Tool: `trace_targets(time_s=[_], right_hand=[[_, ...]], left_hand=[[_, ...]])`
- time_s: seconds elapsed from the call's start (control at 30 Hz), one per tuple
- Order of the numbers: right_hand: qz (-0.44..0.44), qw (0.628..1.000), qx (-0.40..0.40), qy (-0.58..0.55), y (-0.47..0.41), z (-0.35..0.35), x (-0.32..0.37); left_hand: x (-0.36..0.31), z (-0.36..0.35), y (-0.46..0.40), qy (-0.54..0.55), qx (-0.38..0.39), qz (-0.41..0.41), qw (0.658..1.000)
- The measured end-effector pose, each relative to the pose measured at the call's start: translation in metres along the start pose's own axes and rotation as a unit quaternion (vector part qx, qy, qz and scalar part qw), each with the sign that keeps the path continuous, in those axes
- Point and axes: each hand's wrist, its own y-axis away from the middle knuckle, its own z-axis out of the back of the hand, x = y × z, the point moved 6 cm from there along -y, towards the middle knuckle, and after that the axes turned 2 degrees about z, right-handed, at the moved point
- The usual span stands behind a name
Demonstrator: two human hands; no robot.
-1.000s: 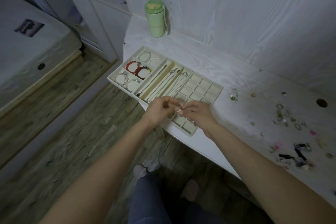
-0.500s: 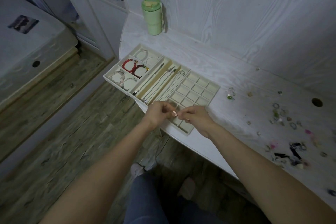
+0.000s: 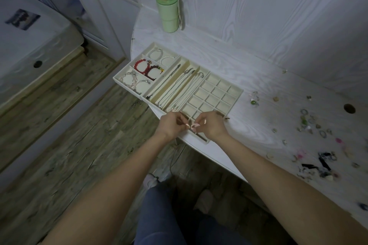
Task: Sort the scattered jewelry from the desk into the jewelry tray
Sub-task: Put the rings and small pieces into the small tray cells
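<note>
The jewelry tray (image 3: 237,93) lies on the white surface (image 3: 249,61) near its left end, its long axis running on a diagonal from the far left, where its corner juts past the surface's edge, down toward the near edge by the hands. At its far-left end three compartments hold bracelets: a white beaded pair (image 3: 161,56), a red beaded pair (image 3: 146,66) and a silver pair (image 3: 132,81). Next come long slots holding necklaces (image 3: 179,87), their chains laid lengthwise across the tray's width. The right end is a grid of small square cells (image 3: 217,93).

Both hands hover over the near corner of that grid. The left hand (image 3: 171,125) and the right hand (image 3: 211,125) meet fingertip to fingertip, each grip curled with thumb and forefinger pressed close, as though pinching something tiny between them; what they hold is too small to make out.

The scattered jewelry (image 3: 310,125), rings, small stones and dark and pink bits, lies well apart to the right, spread toward the near right edge. A round hole (image 3: 349,108) sits in the surface beyond it. A green tumbler (image 3: 169,12) stands upright at the back by the wall panel.
</note>
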Motion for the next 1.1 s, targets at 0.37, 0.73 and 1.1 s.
trace_targets(time_s=[0.37,0.73,1.1], right_hand=[[0.075,0.988,-0.008,0.133,0.002,-0.006,0.004],[0.116,0.971,-0.015,0.209,0.020,0.004,-0.004],[0.050,0.974,-0.058,0.214,0.019,0.004,0.006]], left_hand=[[-0.020,-0.008,-0.010,-0.244,-0.047,-0.066,0.966],[-0.023,-0.010,-0.008,-0.288,-0.031,-0.097,0.952],[-0.023,0.001,-0.004,-0.456,0.116,-0.230,0.852]])
